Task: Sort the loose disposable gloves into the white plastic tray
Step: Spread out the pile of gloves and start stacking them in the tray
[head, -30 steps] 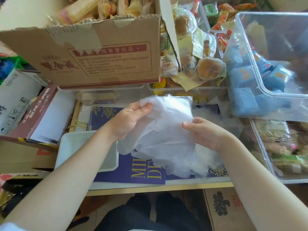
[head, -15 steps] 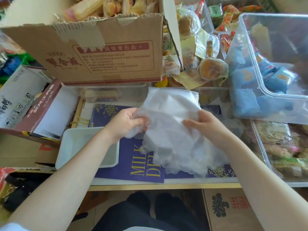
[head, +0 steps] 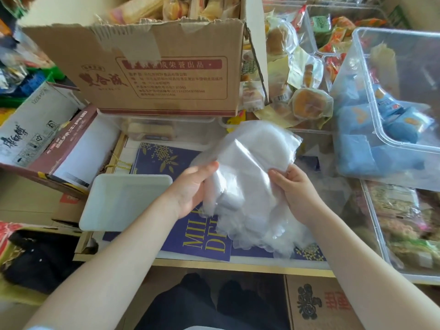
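Note:
A bundle of thin, clear disposable gloves (head: 250, 186) hangs between both hands above a dark blue printed box lid. My left hand (head: 190, 189) grips the bundle's left side, thumb on top. My right hand (head: 295, 191) pinches its right side, fingers curled into the plastic. The glove fingers droop down toward the table's front edge. The white plastic tray (head: 114, 206) sits just left of my left wrist, and nothing shows inside it.
A large cardboard box of snacks (head: 162, 75) stands behind. Clear plastic bins (head: 392, 110) with packaged food crowd the right side. An open carton (head: 47, 144) lies at the left, and another carton (head: 321, 303) sits on the floor below.
Both hands moved closer together and gathered the gloves into a tighter bundle. The head view shifted slightly, and the tray now shows more fully.

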`<state>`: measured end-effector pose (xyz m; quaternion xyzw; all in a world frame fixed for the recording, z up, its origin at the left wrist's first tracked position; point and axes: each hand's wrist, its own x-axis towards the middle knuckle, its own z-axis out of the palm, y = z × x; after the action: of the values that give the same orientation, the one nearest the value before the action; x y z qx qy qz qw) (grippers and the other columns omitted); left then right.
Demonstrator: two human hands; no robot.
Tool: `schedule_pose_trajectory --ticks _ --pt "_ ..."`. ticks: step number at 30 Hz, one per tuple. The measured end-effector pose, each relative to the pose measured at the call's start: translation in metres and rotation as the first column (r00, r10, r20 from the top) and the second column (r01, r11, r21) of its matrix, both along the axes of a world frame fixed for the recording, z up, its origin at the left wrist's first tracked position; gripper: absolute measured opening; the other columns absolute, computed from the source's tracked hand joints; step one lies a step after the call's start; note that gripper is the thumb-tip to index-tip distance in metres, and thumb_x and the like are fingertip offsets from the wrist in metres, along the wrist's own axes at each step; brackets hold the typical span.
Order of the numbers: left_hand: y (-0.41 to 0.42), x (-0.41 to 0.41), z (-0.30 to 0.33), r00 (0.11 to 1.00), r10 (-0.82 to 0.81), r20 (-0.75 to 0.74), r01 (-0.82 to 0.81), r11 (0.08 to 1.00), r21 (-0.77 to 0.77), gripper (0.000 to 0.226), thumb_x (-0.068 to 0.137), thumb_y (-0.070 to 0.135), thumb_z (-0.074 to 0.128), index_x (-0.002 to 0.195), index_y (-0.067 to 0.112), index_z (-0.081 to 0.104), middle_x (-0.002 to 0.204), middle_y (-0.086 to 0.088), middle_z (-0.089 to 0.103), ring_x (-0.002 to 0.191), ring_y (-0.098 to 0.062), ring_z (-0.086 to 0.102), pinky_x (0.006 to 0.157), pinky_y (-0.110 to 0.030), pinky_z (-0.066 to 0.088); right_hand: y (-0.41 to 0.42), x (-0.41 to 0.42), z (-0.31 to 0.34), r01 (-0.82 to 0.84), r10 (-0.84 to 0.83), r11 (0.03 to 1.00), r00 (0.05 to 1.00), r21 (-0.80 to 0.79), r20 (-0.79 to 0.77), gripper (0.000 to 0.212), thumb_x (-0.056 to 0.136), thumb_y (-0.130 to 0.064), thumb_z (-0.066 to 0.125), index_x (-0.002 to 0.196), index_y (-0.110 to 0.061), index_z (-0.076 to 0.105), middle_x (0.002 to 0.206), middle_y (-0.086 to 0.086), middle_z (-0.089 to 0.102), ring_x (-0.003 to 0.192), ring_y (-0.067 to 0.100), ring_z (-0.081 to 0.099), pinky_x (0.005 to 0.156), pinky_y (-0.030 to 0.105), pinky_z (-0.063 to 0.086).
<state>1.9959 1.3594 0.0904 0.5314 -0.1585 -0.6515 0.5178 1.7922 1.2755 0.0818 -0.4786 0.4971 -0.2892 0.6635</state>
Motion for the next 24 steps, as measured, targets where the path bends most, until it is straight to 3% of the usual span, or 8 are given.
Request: schedule_pose_trajectory --ticks 4,8,12,16,18,21,22,24 --pt "0.001 -0.011 -0.004 0.996 -0.076 -0.042 0.078 0.995 0.054 0.031 0.072 0.027 0.066 0.099 0.012 0.066 0.096 -0.007 0.071 0.085 -0.019 0.067 0.068 -0.027 0.053 0.0 -0.004 -0.008 -0.046 0.044 0.998 0.998 0.049 0.046 0.041 0.075 -0.03 0.067 0.105 -0.004 0.06 0.094 0.018 0.061 0.083 0.029 0.055 0.077 0.044 0.043" --pt "-0.001 -0.021 -0.011 0.999 0.002 0.044 -0.003 0.999 0.034 0.011 0.083 0.015 0.063 0.094 0.012 0.066 0.09 -0.005 0.073 0.084 -0.02 0.068 0.074 -0.029 0.055 -0.005 -0.011 -0.017 -0.088 0.084 0.995 0.994 0.051 0.075 0.009 0.09 -0.015 0.06 0.097 -0.01 0.065 0.08 0.005 0.064 0.073 0.017 0.058 0.066 0.028 0.047" --pt "-0.001 -0.028 -0.011 0.957 0.149 0.25 -0.144 0.989 -0.039 0.008 0.089 0.013 0.06 0.086 0.014 0.067 0.083 -0.003 0.071 0.08 -0.019 0.066 0.079 -0.034 0.052 -0.005 -0.013 -0.017 -0.102 0.102 0.993 0.995 -0.057 0.004 0.012 0.092 -0.011 0.057 0.088 -0.005 0.066 0.06 -0.005 0.057 0.053 0.005 0.05 0.054 0.018 0.039" --pt "-0.004 -0.032 0.001 0.923 0.322 0.212 -0.285 0.94 -0.187 0.015 0.091 0.008 0.055 0.085 0.017 0.065 0.079 0.004 0.07 0.076 -0.011 0.064 0.082 -0.032 0.049 -0.003 -0.006 -0.002 -0.076 0.087 0.993 0.988 -0.092 0.126 0.02 0.093 -0.007 0.051 0.081 -0.011 0.067 0.064 -0.007 0.062 0.062 0.005 0.055 0.063 0.023 0.045" --pt "-0.004 -0.028 0.008 0.937 0.309 0.164 -0.264 0.932 -0.247 0.02 0.093 0.005 0.049 0.085 0.017 0.063 0.078 0.004 0.069 0.074 -0.011 0.064 0.077 -0.031 0.05 -0.005 -0.004 0.01 -0.085 0.102 0.994 0.96 -0.075 0.26 0.017 0.088 -0.012 0.058 0.078 -0.015 0.071 0.071 -0.008 0.068 0.069 0.005 0.062 0.069 0.02 0.051" --pt "-0.004 -0.012 0.009 0.937 0.284 0.204 -0.241 0.947 -0.211 0.022 0.095 0.003 0.045 0.08 0.018 0.053 0.069 0.004 0.056 0.064 -0.012 0.054 0.069 -0.029 0.051 -0.007 -0.006 0.028 -0.257 0.326 0.935 0.894 -0.244 0.309 0.005 0.069 -0.024 0.073 0.065 -0.023 0.074 0.067 -0.007 0.063 0.066 0.009 0.058 0.064 0.019 0.047" --pt "-0.004 -0.007 0.01 0.939 0.294 0.177 -0.265 0.949 -0.17 0.018 0.094 0.01 0.048 0.08 0.021 0.052 0.07 0.002 0.051 0.064 -0.015 0.051 0.07 -0.032 0.051 -0.007 -0.007 0.033 -0.318 0.402 0.898 0.873 -0.304 0.274 0.009 0.07 -0.018 0.069 0.069 -0.023 0.076 0.072 -0.007 0.063 0.07 0.01 0.06 0.065 0.02 0.048" --pt "-0.005 -0.005 0.015 0.956 0.28 0.09 -0.264 0.952 -0.155 0.015 0.094 0.025 0.047 0.085 0.025 0.058 0.068 0.002 0.052 0.06 -0.016 0.053 0.061 -0.028 0.048 -0.009 -0.011 0.036 -0.402 0.48 0.837 0.865 -0.373 0.146 0.04 0.077 0.007 0.053 0.075 -0.024 0.078 0.078 -0.01 0.061 0.078 0.011 0.06 0.066 0.024 0.048"
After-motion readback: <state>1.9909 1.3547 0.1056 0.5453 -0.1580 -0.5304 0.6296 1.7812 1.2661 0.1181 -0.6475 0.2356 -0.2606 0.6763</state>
